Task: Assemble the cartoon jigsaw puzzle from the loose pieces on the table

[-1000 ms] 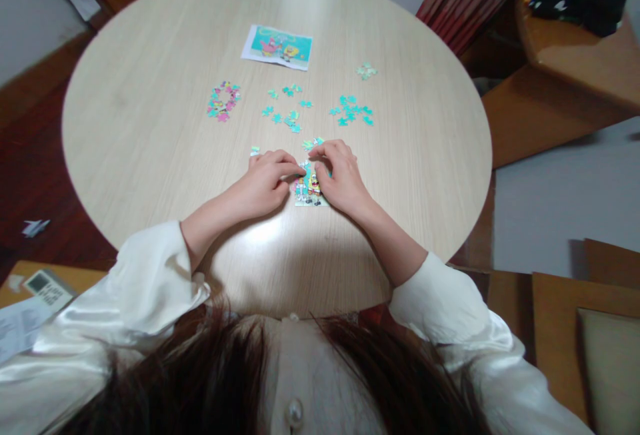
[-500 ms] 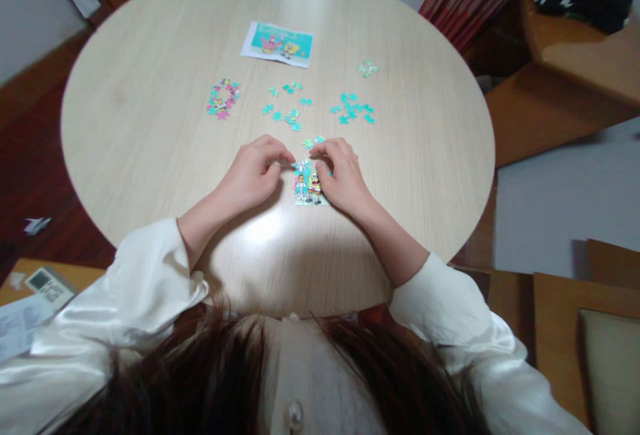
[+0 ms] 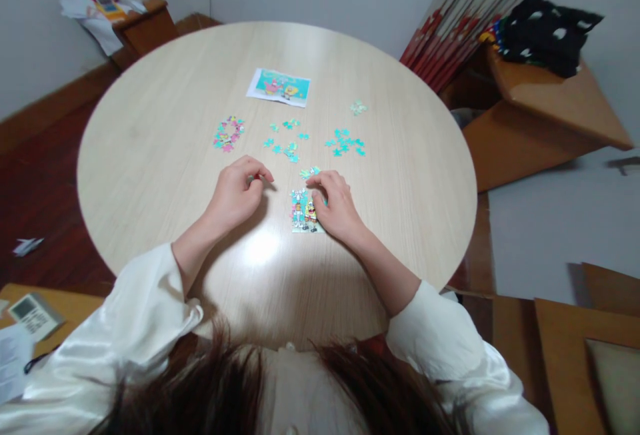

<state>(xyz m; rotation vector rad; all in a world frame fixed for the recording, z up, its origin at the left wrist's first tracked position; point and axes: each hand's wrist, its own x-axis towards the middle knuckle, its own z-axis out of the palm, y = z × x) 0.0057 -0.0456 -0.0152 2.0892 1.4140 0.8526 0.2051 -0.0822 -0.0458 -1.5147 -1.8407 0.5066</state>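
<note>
A small joined patch of jigsaw puzzle (image 3: pixel 302 212) with cartoon figures lies on the round wooden table (image 3: pixel 150 155) in front of me. My right hand (image 3: pixel 336 205) rests on its right edge, fingers curled and pressed onto the pieces. To the left of the patch, my left hand (image 3: pixel 236 192) is pinched shut on a small puzzle piece. Loose turquoise pieces (image 3: pixel 344 142) and more of them (image 3: pixel 286 138) lie just beyond my hands. A pink and turquoise pile (image 3: pixel 228 134) sits further left.
A printed reference picture (image 3: pixel 279 86) lies at the far middle of the table. A few pale pieces (image 3: pixel 358 108) sit at the far right. Wooden furniture (image 3: pixel 545 108) stands to the right, and a calculator (image 3: pixel 31 314) lies on a low surface at my left.
My left hand has drawn away from the joined patch to the left, still pinched. My head has lifted, so more of the room shows. The right hand stays on the patch.
</note>
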